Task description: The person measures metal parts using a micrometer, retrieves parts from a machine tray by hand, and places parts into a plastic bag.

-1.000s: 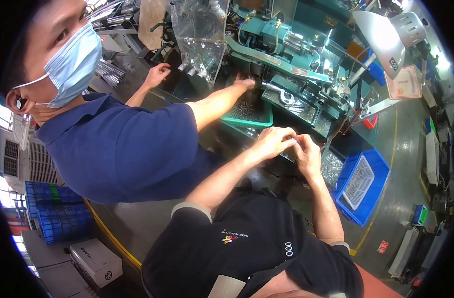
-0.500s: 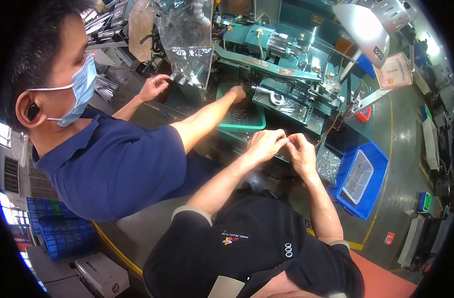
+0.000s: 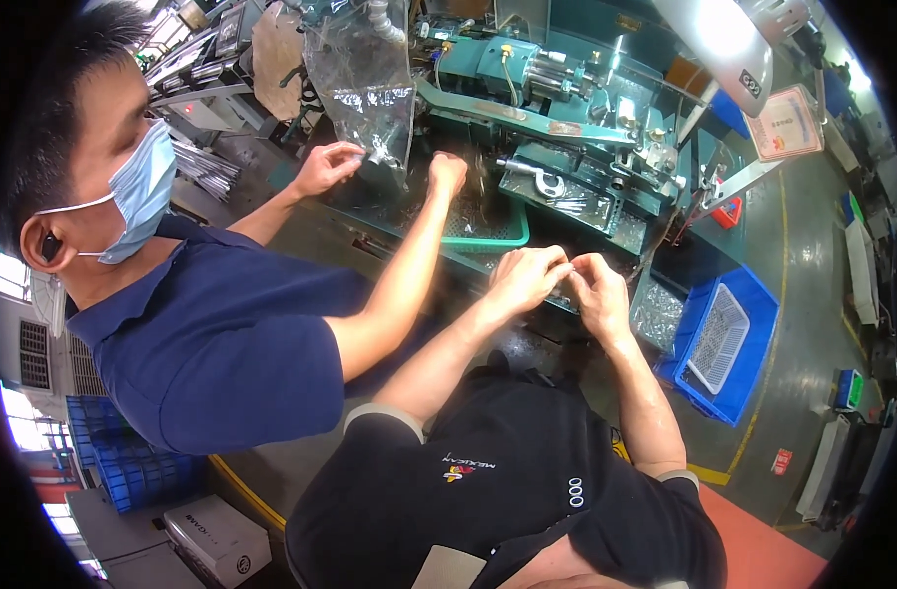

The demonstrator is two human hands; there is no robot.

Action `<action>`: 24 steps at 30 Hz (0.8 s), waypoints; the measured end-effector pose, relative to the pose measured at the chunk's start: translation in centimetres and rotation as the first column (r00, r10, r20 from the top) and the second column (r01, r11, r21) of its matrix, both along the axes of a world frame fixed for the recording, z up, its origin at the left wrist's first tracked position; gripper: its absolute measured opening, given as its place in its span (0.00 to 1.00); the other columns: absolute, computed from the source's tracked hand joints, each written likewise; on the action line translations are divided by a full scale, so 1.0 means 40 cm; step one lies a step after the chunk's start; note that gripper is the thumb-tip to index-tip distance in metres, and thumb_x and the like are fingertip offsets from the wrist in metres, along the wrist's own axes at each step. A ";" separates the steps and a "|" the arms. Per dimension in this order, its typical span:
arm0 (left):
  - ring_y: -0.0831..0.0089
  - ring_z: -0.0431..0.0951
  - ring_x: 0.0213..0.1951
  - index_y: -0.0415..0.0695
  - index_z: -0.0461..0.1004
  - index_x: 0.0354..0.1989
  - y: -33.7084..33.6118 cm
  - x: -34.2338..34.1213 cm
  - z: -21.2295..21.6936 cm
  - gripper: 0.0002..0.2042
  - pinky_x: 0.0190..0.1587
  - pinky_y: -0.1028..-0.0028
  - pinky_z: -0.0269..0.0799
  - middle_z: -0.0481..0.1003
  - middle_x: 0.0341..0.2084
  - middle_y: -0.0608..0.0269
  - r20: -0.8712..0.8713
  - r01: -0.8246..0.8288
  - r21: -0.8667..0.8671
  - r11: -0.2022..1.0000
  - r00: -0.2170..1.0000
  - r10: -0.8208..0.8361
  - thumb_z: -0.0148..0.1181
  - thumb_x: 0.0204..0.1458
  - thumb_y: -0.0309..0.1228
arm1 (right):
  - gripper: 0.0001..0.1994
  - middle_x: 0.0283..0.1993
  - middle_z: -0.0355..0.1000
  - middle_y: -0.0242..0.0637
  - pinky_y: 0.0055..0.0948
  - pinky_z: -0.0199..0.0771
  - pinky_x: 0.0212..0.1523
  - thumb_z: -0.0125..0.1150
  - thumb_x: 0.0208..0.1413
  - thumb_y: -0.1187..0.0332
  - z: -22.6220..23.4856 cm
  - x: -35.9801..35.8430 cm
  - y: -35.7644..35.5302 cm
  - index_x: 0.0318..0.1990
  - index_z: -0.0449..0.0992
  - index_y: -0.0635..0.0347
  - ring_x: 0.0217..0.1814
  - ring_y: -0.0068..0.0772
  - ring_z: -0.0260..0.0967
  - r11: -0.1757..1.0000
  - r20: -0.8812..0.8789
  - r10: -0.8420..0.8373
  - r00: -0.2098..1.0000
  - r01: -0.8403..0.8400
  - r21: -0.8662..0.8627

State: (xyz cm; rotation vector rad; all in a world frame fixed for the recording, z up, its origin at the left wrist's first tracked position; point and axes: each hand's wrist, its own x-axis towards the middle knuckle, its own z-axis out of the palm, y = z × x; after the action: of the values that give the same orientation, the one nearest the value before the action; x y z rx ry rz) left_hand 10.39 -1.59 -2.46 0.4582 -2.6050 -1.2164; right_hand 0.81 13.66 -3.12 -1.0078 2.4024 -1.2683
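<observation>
My left hand (image 3: 525, 279) and my right hand (image 3: 602, 296) meet fingertip to fingertip in front of the green machine (image 3: 512, 69). Both are closed in a pinch; whatever sits between the fingers is too small and covered to name. Just beyond my left hand lies a green plastic tray (image 3: 502, 240), partly hidden by the co-worker's arm. A micrometer (image 3: 545, 180) rests on the machine's metal ledge, with several thin metal pieces (image 3: 568, 205) beside it.
At left stands a co-worker (image 3: 242, 324) in a dark blue shirt and face mask, both hands near the machine. A blue crate (image 3: 753, 339) with a white basket (image 3: 720, 342) stands at right. A lamp (image 3: 723, 39) hangs above; a clear plastic sheet (image 3: 370, 98) hangs beside the machine.
The co-worker's nearer hand has drawn left and up from the green tray, and the other hand has shifted slightly right. My hands keep their pinch, nearly in place.
</observation>
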 end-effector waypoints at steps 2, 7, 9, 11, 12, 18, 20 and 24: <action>0.49 0.83 0.37 0.46 0.81 0.41 -0.002 -0.001 -0.006 0.13 0.39 0.54 0.78 0.83 0.32 0.52 -0.003 0.002 0.009 1.000 1.000 -0.002 0.60 0.62 0.43 | 0.11 0.41 0.82 0.47 0.40 0.80 0.44 0.68 0.61 0.67 0.000 0.000 -0.001 0.48 0.78 0.61 0.44 0.48 0.83 1.000 0.026 0.001 1.000 -0.001 0.002; 0.49 0.83 0.37 0.45 0.80 0.40 -0.003 0.002 -0.002 0.13 0.39 0.55 0.78 0.83 0.32 0.51 0.016 0.012 0.008 1.000 1.000 -0.012 0.60 0.62 0.43 | 0.11 0.41 0.82 0.48 0.41 0.80 0.44 0.68 0.61 0.67 0.009 0.003 -0.001 0.48 0.78 0.60 0.44 0.48 0.83 1.000 0.026 0.008 1.000 -0.008 0.021; 0.49 0.83 0.37 0.45 0.80 0.40 0.000 0.002 0.005 0.13 0.40 0.55 0.78 0.83 0.32 0.50 0.005 0.011 0.007 1.000 1.000 -0.011 0.60 0.62 0.43 | 0.11 0.41 0.82 0.47 0.40 0.80 0.44 0.68 0.60 0.67 0.002 0.000 0.000 0.47 0.78 0.60 0.44 0.49 0.83 1.000 0.037 0.003 0.999 -0.003 0.003; 0.49 0.83 0.37 0.45 0.80 0.40 -0.001 0.002 0.001 0.13 0.40 0.55 0.78 0.83 0.32 0.50 -0.009 0.012 0.004 1.000 1.000 -0.012 0.60 0.63 0.43 | 0.11 0.41 0.82 0.47 0.40 0.80 0.45 0.68 0.60 0.67 -0.003 -0.001 0.000 0.47 0.78 0.60 0.44 0.48 0.83 1.000 0.027 0.007 1.000 -0.007 0.006; 0.49 0.83 0.37 0.45 0.80 0.40 -0.001 0.002 0.000 0.13 0.40 0.55 0.78 0.83 0.32 0.50 -0.021 0.016 0.000 1.000 1.000 -0.016 0.60 0.63 0.43 | 0.11 0.41 0.82 0.47 0.40 0.80 0.45 0.68 0.60 0.67 -0.003 -0.002 0.001 0.47 0.78 0.60 0.44 0.48 0.83 1.000 0.018 0.007 1.000 -0.007 0.007; 0.48 0.83 0.38 0.45 0.80 0.41 -0.005 0.004 -0.009 0.13 0.40 0.54 0.78 0.83 0.32 0.50 -0.024 0.011 -0.010 1.000 1.000 -0.011 0.60 0.63 0.42 | 0.11 0.41 0.82 0.47 0.40 0.80 0.45 0.68 0.60 0.68 0.000 0.000 -0.003 0.47 0.78 0.61 0.44 0.48 0.82 1.000 0.010 0.015 1.000 -0.015 0.005; 0.49 0.84 0.38 0.45 0.81 0.42 -0.004 0.005 -0.002 0.13 0.41 0.55 0.78 0.83 0.33 0.50 -0.009 0.006 -0.001 1.000 1.000 -0.006 0.60 0.63 0.41 | 0.11 0.41 0.82 0.47 0.39 0.80 0.45 0.68 0.60 0.68 0.001 0.001 -0.003 0.47 0.78 0.61 0.44 0.48 0.82 1.000 0.021 0.014 1.000 -0.014 0.000; 0.49 0.84 0.39 0.45 0.81 0.43 -0.006 0.008 -0.005 0.12 0.42 0.55 0.78 0.83 0.34 0.50 0.005 0.011 0.005 1.000 1.000 -0.011 0.60 0.62 0.40 | 0.11 0.41 0.82 0.47 0.39 0.79 0.44 0.68 0.60 0.69 0.003 0.003 -0.004 0.47 0.78 0.61 0.43 0.46 0.82 1.000 0.010 0.016 1.000 -0.016 0.000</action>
State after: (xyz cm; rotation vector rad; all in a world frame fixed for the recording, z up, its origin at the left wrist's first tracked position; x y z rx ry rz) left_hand 10.69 -1.82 -2.64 0.4486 -2.6129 -1.2274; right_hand 0.93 13.51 -3.02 -1.0156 2.3824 -1.2646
